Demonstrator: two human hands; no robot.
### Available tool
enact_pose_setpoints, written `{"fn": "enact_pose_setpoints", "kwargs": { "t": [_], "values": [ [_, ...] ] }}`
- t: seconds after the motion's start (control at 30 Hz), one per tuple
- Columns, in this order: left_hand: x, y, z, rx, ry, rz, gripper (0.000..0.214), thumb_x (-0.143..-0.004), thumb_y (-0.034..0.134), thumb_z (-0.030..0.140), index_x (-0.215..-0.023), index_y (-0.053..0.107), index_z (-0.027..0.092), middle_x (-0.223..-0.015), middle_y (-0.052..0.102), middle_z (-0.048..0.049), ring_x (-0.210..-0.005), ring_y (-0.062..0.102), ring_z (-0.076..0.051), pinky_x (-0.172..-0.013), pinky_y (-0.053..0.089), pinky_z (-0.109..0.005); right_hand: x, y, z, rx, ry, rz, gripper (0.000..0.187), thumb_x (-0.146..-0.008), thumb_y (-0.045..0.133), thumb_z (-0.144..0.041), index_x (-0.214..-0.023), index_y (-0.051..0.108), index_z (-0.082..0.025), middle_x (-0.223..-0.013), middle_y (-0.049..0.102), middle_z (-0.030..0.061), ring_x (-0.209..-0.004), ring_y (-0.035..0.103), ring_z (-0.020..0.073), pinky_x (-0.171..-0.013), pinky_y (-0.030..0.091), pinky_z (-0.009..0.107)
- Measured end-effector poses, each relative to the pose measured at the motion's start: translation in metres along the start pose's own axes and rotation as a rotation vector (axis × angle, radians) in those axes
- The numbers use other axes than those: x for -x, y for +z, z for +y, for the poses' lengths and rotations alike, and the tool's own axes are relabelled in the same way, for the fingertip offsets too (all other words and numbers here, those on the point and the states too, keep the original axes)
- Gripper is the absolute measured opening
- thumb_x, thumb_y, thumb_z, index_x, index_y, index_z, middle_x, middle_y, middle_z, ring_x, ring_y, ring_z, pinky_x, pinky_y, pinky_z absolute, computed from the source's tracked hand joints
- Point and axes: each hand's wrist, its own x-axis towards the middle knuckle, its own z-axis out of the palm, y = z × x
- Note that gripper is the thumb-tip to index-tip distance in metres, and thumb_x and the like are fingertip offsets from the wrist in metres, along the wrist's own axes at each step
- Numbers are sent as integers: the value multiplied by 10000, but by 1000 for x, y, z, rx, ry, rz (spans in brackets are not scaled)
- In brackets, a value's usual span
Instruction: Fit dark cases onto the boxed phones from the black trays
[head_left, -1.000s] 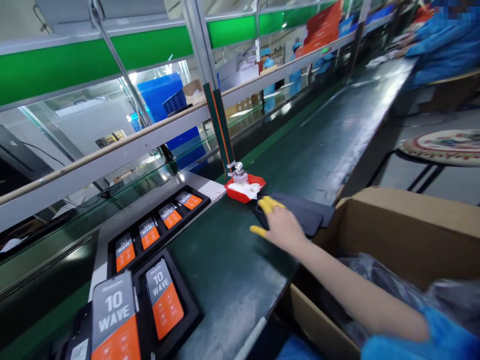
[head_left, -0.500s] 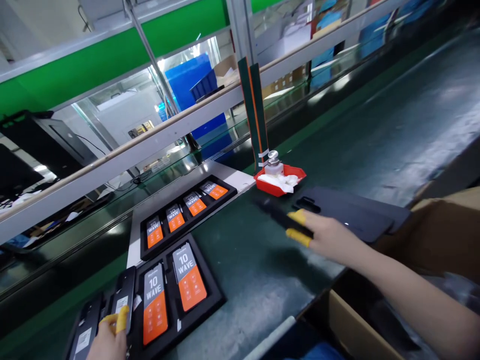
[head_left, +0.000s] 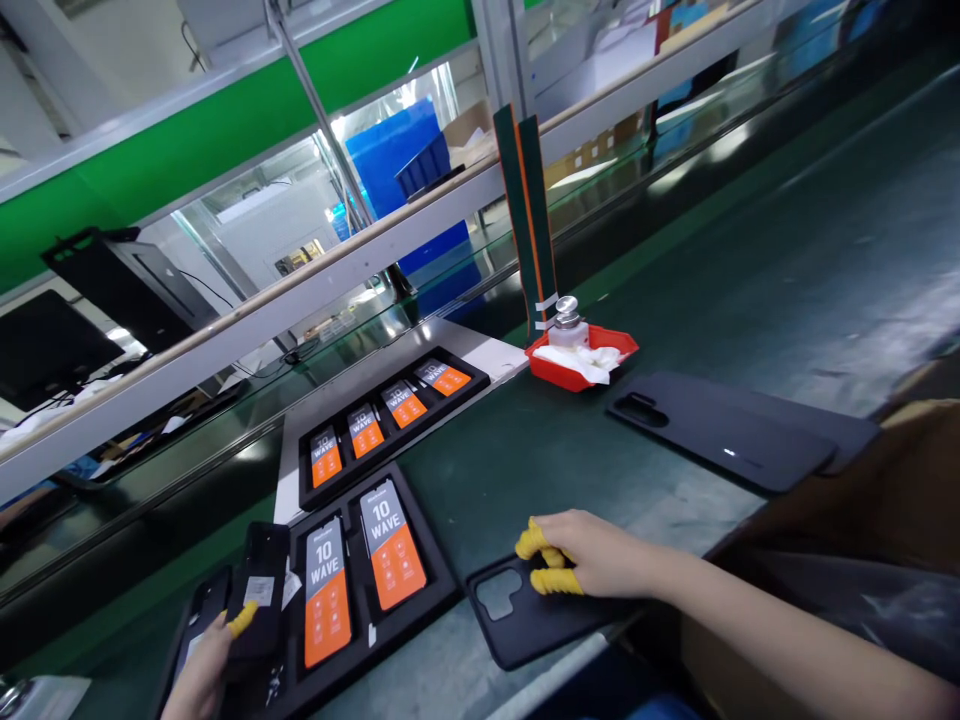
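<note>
My left hand (head_left: pixel 201 672) is closed on a black phone (head_left: pixel 264 555) with a white label, tilted up at the left end of the near black tray (head_left: pixel 433 570). Another dark phone (head_left: pixel 214 595) is beside it, partly hidden. Two phones with grey and orange "10 WAVE" films, a left one (head_left: pixel 327 600) and a right one (head_left: pixel 393 555), sit in that tray. My right hand (head_left: pixel 600 555) has its fingers closed at the upper edge of a black phone case (head_left: pixel 517 630) with a camera cutout, near the belt's front edge. Yellow finger covers are on both hands.
Behind is a second black tray (head_left: pixel 306 478) of several phones on a white board (head_left: pixel 289 490). A red dish (head_left: pixel 551 374) holds white cloth and a pump bottle (head_left: pixel 568 325). Dark cases (head_left: pixel 712 430) lie at the right by a cardboard box (head_left: pixel 919 440).
My right hand has brought the phone case down and nearer, onto the front of the belt. My left hand has tilted the labelled phone up. The view has shifted slightly.
</note>
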Motion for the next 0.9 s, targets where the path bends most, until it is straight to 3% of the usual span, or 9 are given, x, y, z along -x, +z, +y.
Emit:
{"fn": "enact_pose_setpoints", "kwargs": {
  "t": [0.1, 0.27, 0.33, 0.43, 0.5, 0.57, 0.67, 0.77, 0.9],
  "values": [
    [35, 14, 30, 437, -144, -61, 406, -758, 460, 177, -1162, 500, 180, -801, 650, -30, -618, 607, -158, -591, 490, -283, -12, 0, -15, -117, -39, 59, 386, -774, 532, -483, -994, 605, -174, -699, 497, 10, -637, 470, 121, -669, 445, 279],
    [140, 109, 83, 643, 58, -384, 490, -681, 612, 346, -1130, 542, 163, -955, 655, -63, -922, 604, -223, -795, 494, -312, -54, 34, -41, -615, -25, 82, 735, -719, 464, -681, -1200, 426, -126, -972, 537, 91, -826, 521, 159, -786, 454, 340],
    [175, 145, 93, 532, 330, -608, 562, -672, 622, 466, -1126, 551, 143, -1059, 624, -94, -1019, 560, -258, -881, 455, -354, -66, 41, -47, -766, -7, 184, 681, -743, 418, -688, -1133, 452, -131, -960, 558, 87, -868, 535, 178, -819, 447, 357],
    [199, 175, 94, 235, 716, -534, 577, -725, 567, 498, -1166, 523, 129, -1125, 579, -133, -1070, 518, -269, -941, 397, -403, -62, 29, -49, -690, 6, 435, 491, -806, 428, -588, -989, 516, -141, -910, 581, 72, -852, 549, 183, -779, 455, 334],
    [203, 184, 86, 36, 902, -369, 643, -728, 558, 495, -1224, 470, 95, -1155, 550, -170, -1088, 495, -290, -946, 375, -443, -46, 9, -45, -407, -94, 486, 386, -828, 447, -510, -890, 553, -144, -813, 581, 56, -760, 544, 164, -703, 449, 300],
    [203, 189, 75, -138, 1080, -287, 725, -681, 606, 485, -1256, 437, 77, -1238, 495, -194, -1190, 402, -326, -991, 313, -475, -25, -8, -37, -58, -264, 392, 326, -845, 438, -447, -831, 580, -154, -727, 570, 46, -682, 520, 147, -650, 429, 280],
    [204, 193, 65, -350, 1225, -331, 843, -593, 675, 453, -1310, 383, 121, -1356, 397, -162, -1309, 212, -353, -1056, 162, -519, 2, -16, -25, 334, -435, 124, 252, -832, 443, -367, -799, 612, -184, -675, 561, 42, -623, 491, 147, -583, 406, 276],
    [203, 192, 65, -414, 1191, -462, 927, -606, 661, 463, -1374, 250, 146, -1361, 393, -160, -1289, 278, -336, -1068, 34, -557, 13, -10, -16, 423, -277, -2, 188, -707, 576, -368, -754, 619, -191, -708, 557, 46, -657, 499, 168, -610, 425, 296],
    [202, 188, 71, -149, 1101, -473, 977, -566, 711, 490, -1361, 255, 153, -1176, 557, -154, -1134, 474, -311, -1063, 128, -548, 5, -5, -7, 309, 4, 23, 908, -504, 702, -560, -1255, 427, -130, -1227, 446, 184, -1136, 404, 319, -955, 319, 470]
  ]
}}
